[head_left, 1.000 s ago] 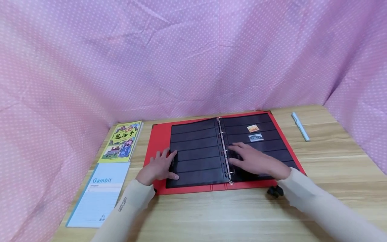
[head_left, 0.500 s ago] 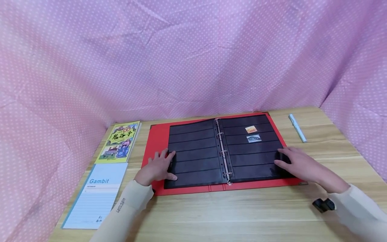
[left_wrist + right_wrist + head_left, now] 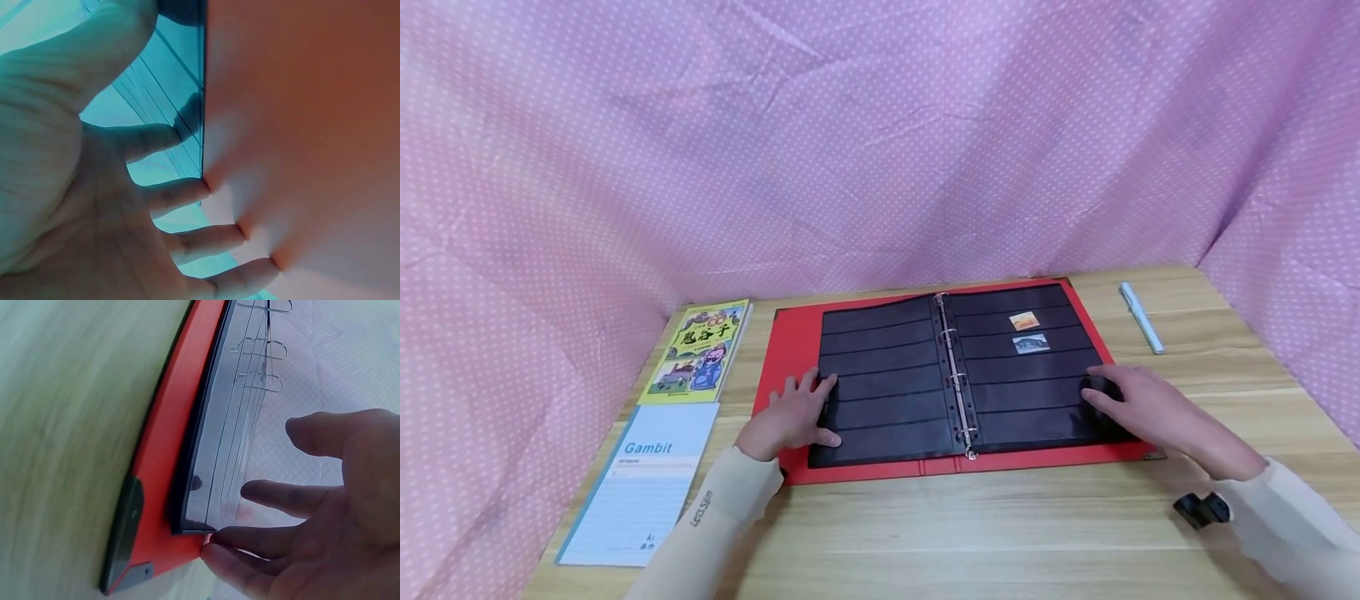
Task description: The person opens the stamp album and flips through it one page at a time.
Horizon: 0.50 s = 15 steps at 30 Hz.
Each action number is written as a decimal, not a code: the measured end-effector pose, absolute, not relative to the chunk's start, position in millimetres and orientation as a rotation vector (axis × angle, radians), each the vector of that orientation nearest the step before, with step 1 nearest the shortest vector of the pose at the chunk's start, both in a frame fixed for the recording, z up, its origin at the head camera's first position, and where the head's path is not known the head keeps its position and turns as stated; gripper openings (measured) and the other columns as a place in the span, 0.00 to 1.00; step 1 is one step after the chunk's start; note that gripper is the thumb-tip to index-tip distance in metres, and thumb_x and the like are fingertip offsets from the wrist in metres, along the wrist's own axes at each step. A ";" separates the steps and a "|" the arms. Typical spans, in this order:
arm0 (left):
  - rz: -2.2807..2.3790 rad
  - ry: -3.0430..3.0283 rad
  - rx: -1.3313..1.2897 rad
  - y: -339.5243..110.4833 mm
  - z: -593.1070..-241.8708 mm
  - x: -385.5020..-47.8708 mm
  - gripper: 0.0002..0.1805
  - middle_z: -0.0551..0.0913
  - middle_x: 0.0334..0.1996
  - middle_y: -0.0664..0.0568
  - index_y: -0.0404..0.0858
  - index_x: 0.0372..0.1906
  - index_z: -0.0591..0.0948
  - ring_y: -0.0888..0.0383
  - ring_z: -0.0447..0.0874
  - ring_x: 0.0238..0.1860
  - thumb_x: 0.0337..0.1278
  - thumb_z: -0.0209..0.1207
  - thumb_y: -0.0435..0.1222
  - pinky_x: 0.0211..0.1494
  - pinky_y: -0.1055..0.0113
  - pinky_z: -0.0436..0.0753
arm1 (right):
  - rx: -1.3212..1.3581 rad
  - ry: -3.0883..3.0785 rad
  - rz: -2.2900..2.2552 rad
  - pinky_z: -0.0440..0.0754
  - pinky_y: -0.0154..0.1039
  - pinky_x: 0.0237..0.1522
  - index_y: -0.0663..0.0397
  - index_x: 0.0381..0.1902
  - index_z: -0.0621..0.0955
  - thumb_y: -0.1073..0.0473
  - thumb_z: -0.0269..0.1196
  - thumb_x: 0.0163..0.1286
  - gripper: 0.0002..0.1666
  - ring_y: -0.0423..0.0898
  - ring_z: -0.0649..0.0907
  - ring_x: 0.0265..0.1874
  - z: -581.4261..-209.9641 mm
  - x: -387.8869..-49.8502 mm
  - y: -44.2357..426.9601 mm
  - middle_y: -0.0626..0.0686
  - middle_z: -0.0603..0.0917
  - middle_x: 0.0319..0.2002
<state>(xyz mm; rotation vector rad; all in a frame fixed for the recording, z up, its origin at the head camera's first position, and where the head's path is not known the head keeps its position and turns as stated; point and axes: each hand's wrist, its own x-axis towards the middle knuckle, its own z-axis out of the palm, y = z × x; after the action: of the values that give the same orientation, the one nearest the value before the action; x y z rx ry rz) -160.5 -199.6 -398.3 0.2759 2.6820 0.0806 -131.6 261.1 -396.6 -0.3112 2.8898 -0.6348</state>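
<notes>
A red ring binder (image 3: pixel 797 337) lies spread flat on the table, with black pocket pages on either side of its metal rings (image 3: pixel 953 367). The right page (image 3: pixel 1015 392) carries an orange stamp (image 3: pixel 1024 321) and a blue-grey stamp (image 3: pixel 1032 343) in its upper rows. My left hand (image 3: pixel 784 421) rests with spread fingers at the outer edge of the left page (image 3: pixel 887 358); its fingertips touch the red cover (image 3: pixel 312 94) in the left wrist view. At the right page's lower outer edge is my right hand (image 3: pixel 1150 410), fingers relaxed, fingertips (image 3: pixel 219 550) at the binder's corner.
Left of the binder lie a yellow comic-style book (image 3: pixel 700 350) and a pale blue notebook (image 3: pixel 643 483) below it. A light blue pen (image 3: pixel 1141 318) lies to the right. Pink dotted cloth (image 3: pixel 880 150) hangs behind the wooden table (image 3: pixel 925 533).
My right hand has moved rightward from beside the rings across the right page to its outer edge, uncovering the lower rows. The left hand stays in place.
</notes>
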 end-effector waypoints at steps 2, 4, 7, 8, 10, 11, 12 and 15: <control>0.073 2.687 0.282 -199.3 -398.2 -160.3 0.57 0.51 0.71 0.38 0.45 0.74 0.55 0.36 0.52 0.65 0.37 0.72 0.53 0.60 0.38 0.62 | -0.315 2.892 -0.648 0.67 0.66 0.53 0.73 0.59 0.71 0.46 0.57 0.69 0.35 0.70 0.71 0.54 -395.4 -130.9 259.8 0.75 0.72 0.55; 0.066 2.691 0.286 -199.1 -398.1 -160.1 0.57 0.51 0.70 0.38 0.45 0.74 0.56 0.36 0.53 0.64 0.37 0.72 0.53 0.59 0.38 0.63 | -0.320 2.893 -0.657 0.67 0.66 0.53 0.73 0.59 0.71 0.46 0.57 0.69 0.35 0.70 0.71 0.54 -394.6 -130.3 259.1 0.74 0.72 0.55; 0.062 2.694 0.287 -198.6 -397.9 -159.7 0.56 0.52 0.70 0.37 0.44 0.73 0.56 0.36 0.53 0.64 0.37 0.72 0.53 0.59 0.38 0.63 | -0.322 2.903 -0.664 0.66 0.66 0.54 0.72 0.59 0.71 0.46 0.56 0.70 0.34 0.69 0.70 0.55 -393.4 -128.5 258.1 0.74 0.72 0.56; 0.062 2.696 0.287 -198.3 -397.8 -159.6 0.56 0.52 0.70 0.37 0.44 0.73 0.56 0.36 0.54 0.64 0.37 0.72 0.53 0.59 0.39 0.64 | -0.326 2.911 -0.665 0.66 0.66 0.54 0.71 0.59 0.72 0.46 0.56 0.70 0.34 0.69 0.70 0.55 -393.0 -127.8 257.9 0.73 0.72 0.56; 0.060 2.697 0.288 -197.9 -397.7 -159.5 0.56 0.52 0.70 0.37 0.44 0.73 0.57 0.36 0.54 0.64 0.37 0.72 0.53 0.58 0.38 0.64 | -0.340 2.938 -0.664 0.66 0.66 0.54 0.70 0.57 0.73 0.47 0.57 0.70 0.32 0.69 0.70 0.55 -392.3 -126.3 258.1 0.73 0.73 0.55; 0.063 2.697 0.287 -197.5 -397.6 -159.6 0.56 0.52 0.69 0.37 0.43 0.73 0.57 0.36 0.54 0.64 0.37 0.72 0.53 0.58 0.38 0.64 | -0.351 2.953 -0.664 0.66 0.65 0.54 0.70 0.57 0.74 0.48 0.57 0.70 0.31 0.69 0.71 0.55 -391.6 -125.7 258.2 0.73 0.73 0.55; 0.065 2.696 0.286 -197.3 -397.7 -159.8 0.56 0.52 0.69 0.37 0.43 0.73 0.57 0.36 0.54 0.64 0.37 0.73 0.53 0.58 0.38 0.64 | -0.361 2.967 -0.664 0.66 0.65 0.54 0.70 0.56 0.75 0.48 0.57 0.70 0.30 0.69 0.71 0.55 -391.0 -125.1 258.3 0.73 0.74 0.54; 0.072 2.693 0.283 -196.8 -396.8 -160.0 0.56 0.52 0.69 0.37 0.43 0.73 0.57 0.35 0.54 0.64 0.37 0.73 0.52 0.59 0.37 0.64 | -0.382 2.997 -0.658 0.66 0.65 0.54 0.69 0.55 0.76 0.50 0.58 0.69 0.27 0.69 0.71 0.55 -388.6 -123.8 258.3 0.73 0.74 0.54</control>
<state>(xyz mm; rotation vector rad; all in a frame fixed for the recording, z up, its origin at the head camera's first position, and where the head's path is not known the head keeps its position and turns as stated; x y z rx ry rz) -160.0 -196.8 -396.8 0.2832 2.6934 0.0720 -123.8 258.3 -388.6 -0.3822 2.9966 -0.6576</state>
